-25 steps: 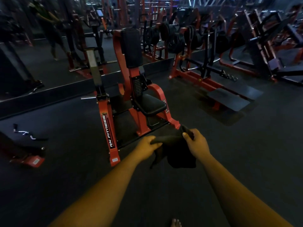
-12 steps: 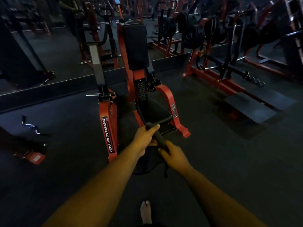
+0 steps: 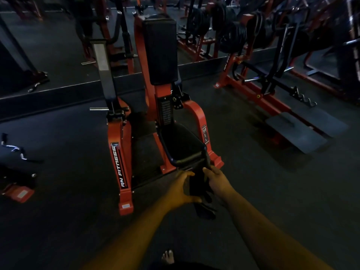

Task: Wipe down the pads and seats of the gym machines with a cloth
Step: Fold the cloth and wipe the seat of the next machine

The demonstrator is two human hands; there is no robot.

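Cloth (image 3: 199, 189), dark and bunched, gripped between left hand (image 3: 180, 189) and right hand (image 3: 218, 182) just short of the seat (image 3: 183, 142) at 12 o'clock; best folded flat before wiping, then the back pad (image 3: 160, 49).

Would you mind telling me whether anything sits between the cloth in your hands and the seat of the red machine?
Nothing visible does. Both hands, left and right, hold the cloth just short of the seat, whose front edge faces them unobstructed.
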